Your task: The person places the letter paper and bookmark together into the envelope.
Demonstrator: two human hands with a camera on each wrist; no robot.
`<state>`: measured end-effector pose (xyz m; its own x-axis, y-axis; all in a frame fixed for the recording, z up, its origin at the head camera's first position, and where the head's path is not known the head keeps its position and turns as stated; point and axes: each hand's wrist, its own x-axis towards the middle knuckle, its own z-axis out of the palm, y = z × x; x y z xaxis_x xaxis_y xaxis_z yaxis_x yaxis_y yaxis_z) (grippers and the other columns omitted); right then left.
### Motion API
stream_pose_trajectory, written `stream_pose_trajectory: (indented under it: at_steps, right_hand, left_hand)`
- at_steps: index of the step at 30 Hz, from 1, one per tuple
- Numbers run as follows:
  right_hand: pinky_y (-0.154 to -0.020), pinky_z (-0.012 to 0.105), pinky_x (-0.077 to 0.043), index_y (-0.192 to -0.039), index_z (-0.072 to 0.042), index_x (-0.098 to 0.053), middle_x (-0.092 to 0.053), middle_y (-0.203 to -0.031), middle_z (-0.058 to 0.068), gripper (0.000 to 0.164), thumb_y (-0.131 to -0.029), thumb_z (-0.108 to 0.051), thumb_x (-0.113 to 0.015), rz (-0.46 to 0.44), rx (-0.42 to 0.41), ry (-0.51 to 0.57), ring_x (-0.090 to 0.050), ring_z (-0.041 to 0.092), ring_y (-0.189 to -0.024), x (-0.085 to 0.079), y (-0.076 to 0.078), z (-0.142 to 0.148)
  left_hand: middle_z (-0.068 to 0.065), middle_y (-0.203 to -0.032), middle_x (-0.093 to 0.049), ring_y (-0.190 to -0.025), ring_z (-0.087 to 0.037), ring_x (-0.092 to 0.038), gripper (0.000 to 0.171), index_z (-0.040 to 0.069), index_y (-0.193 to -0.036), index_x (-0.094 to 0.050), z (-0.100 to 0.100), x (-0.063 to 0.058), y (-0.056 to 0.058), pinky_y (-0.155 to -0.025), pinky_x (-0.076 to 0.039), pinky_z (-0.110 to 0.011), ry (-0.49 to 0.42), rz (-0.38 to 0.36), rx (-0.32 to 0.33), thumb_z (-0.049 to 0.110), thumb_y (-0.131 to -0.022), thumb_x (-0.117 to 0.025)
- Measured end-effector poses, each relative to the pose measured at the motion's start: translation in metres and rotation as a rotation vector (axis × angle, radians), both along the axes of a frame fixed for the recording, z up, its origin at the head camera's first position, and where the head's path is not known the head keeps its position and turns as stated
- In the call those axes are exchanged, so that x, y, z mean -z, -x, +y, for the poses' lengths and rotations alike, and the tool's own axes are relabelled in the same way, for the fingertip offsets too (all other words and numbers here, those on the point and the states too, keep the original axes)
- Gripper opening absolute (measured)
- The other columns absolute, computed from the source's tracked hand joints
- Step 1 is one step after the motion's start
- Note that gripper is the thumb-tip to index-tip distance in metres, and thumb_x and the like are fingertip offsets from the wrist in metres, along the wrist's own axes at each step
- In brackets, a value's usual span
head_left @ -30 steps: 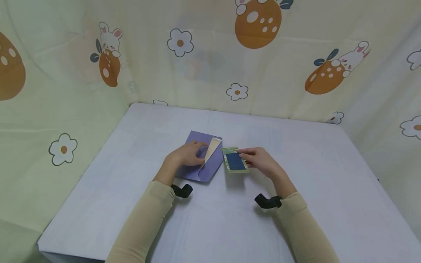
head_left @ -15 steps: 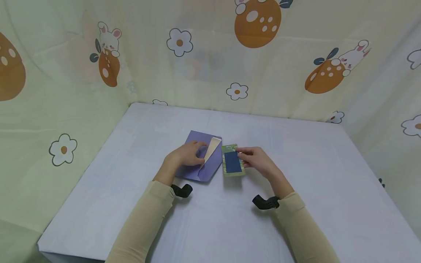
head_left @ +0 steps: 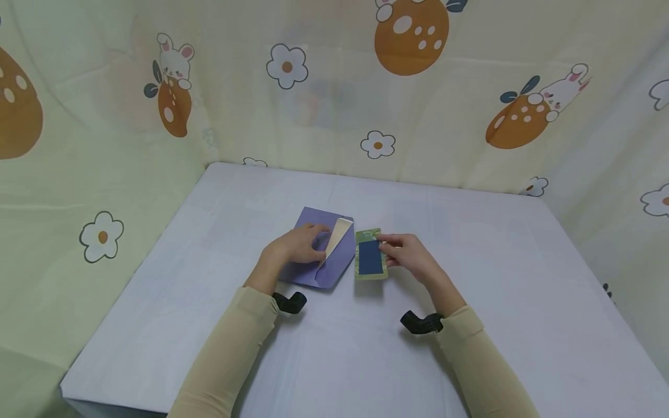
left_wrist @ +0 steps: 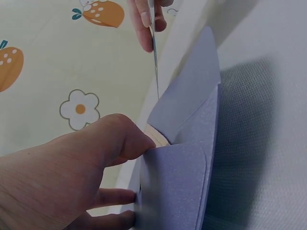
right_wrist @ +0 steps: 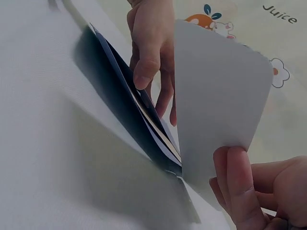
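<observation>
A purple envelope (head_left: pixel 342 270) lies on the white table, its mouth spread so a cream strip (head_left: pixel 338 235) shows inside. My left hand (head_left: pixel 298 245) pinches the envelope's front panel, thumb at the pocket's edge in the left wrist view. Just right of it, my right hand (head_left: pixel 410 253) holds a card (head_left: pixel 370 258) between thumb and fingers. The card has a green patterned border and a dark blue rectangle; its other side (right_wrist: pixel 218 91) appears plain and pale in the right wrist view. The card's near edge is close to the envelope's opening, and its shadow falls on the table.
The white-covered table (head_left: pixel 470 348) extends on all sides of the hands. Behind and beside it hangs a cream curtain (head_left: pixel 324 110) printed with flowers, rabbits and orange fruit. A black camera mount (head_left: pixel 420 322) sits at the right wrist, another mount (head_left: pixel 290 302) at the left.
The right hand has shifted slightly left and turned the card from slanted to nearly straight, its blue rectangle facing the head camera. The left hand and envelope have stayed in place.
</observation>
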<state>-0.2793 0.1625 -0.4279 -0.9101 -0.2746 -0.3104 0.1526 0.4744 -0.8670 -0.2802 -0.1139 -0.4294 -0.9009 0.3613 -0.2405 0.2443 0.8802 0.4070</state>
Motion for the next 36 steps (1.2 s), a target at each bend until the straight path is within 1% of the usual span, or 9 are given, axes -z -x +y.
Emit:
stream_pose_trajectory:
  at_steps: [3,7,10,13,17,19,25,32,36]
  right_hand:
    - [-0.072,0.027,-0.055,-0.136,-0.005,-0.051,-0.057,-0.090,0.004,0.041,-0.096,-0.016,-0.053,0.002,-0.005,0.000,-0.057,0.007,-0.067,-0.001,0.000,-0.001]
    - [-0.072,0.027,-0.055,-0.136,-0.006,-0.051,-0.058,-0.092,0.004,0.041,-0.097,-0.017,-0.053,0.014,0.006,0.009,-0.057,0.007,-0.067,-0.001,0.000,-0.002]
    - [-0.071,0.027,-0.055,-0.136,-0.007,-0.051,-0.059,-0.097,0.006,0.041,-0.096,-0.016,-0.053,0.026,0.016,0.017,-0.057,0.007,-0.067,0.001,0.000,-0.003]
    - [-0.069,0.026,-0.055,-0.136,-0.006,-0.051,-0.059,-0.104,0.011,0.041,-0.096,-0.015,-0.053,0.036,0.008,0.019,-0.058,0.008,-0.067,0.003,0.000,-0.005]
    - [-0.067,0.025,-0.056,-0.137,-0.005,-0.050,-0.057,-0.115,0.016,0.042,-0.096,-0.014,-0.053,0.057,-0.010,-0.002,-0.059,0.009,-0.066,0.008,-0.001,-0.009]
    - [-0.066,0.026,-0.056,-0.137,-0.004,-0.050,-0.056,-0.118,0.018,0.042,-0.096,-0.014,-0.053,0.074,-0.013,-0.015,-0.060,0.009,-0.066,0.009,-0.001,-0.011]
    - [-0.064,0.027,-0.056,-0.137,-0.003,-0.049,-0.057,-0.113,0.018,0.043,-0.095,-0.013,-0.053,0.116,-0.032,-0.020,-0.061,0.008,-0.062,0.014,-0.003,-0.022]
    - [-0.056,0.023,-0.053,-0.136,-0.002,-0.051,-0.060,-0.105,0.016,0.042,-0.094,-0.010,-0.054,0.132,-0.050,0.002,-0.059,0.008,-0.056,0.017,-0.004,-0.034]
    - [-0.055,0.023,-0.053,-0.134,-0.002,-0.051,-0.062,-0.104,0.017,0.042,-0.093,-0.009,-0.054,0.157,-0.049,-0.008,-0.059,0.007,-0.054,0.020,-0.003,-0.039]
  left_hand:
    - [-0.009,-0.151,-0.033,-0.138,-0.028,-0.036,0.065,0.027,-0.147,-0.033,0.001,0.001,0.001,-0.110,-0.034,-0.046,-0.001,0.004,0.000,0.037,-0.087,-0.058]
    - [-0.010,-0.151,-0.033,-0.139,-0.028,-0.035,0.066,0.027,-0.147,-0.033,0.001,0.001,0.000,-0.111,-0.033,-0.046,-0.004,0.004,0.000,0.038,-0.087,-0.058]
    - [-0.010,-0.151,-0.033,-0.139,-0.028,-0.035,0.066,0.026,-0.147,-0.033,0.001,0.000,-0.001,-0.111,-0.033,-0.046,-0.008,0.003,0.002,0.037,-0.087,-0.058]
    - [-0.011,-0.151,-0.033,-0.138,-0.029,-0.036,0.066,0.024,-0.147,-0.033,0.001,-0.001,-0.001,-0.110,-0.033,-0.046,-0.010,0.011,0.006,0.036,-0.087,-0.057]
    - [-0.011,-0.150,-0.034,-0.138,-0.028,-0.036,0.066,0.024,-0.147,-0.033,0.002,-0.001,-0.001,-0.110,-0.033,-0.046,-0.007,0.014,0.011,0.036,-0.087,-0.057]
    - [-0.010,-0.150,-0.034,-0.138,-0.028,-0.036,0.067,0.025,-0.147,-0.033,0.002,-0.001,0.000,-0.111,-0.033,-0.045,-0.002,0.012,0.010,0.037,-0.087,-0.058]
    - [-0.010,-0.149,-0.036,-0.137,-0.028,-0.037,0.066,0.024,-0.147,-0.034,0.002,-0.001,0.000,-0.111,-0.033,-0.045,0.008,0.015,0.003,0.037,-0.086,-0.059]
    - [-0.012,-0.150,-0.035,-0.138,-0.029,-0.036,0.065,0.022,-0.146,-0.035,0.002,-0.002,-0.001,-0.111,-0.032,-0.046,0.003,0.010,0.006,0.035,-0.087,-0.060]
    - [-0.013,-0.149,-0.036,-0.137,-0.029,-0.037,0.066,0.021,-0.146,-0.035,0.003,-0.003,-0.001,-0.111,-0.033,-0.046,0.000,0.016,0.014,0.035,-0.087,-0.060]
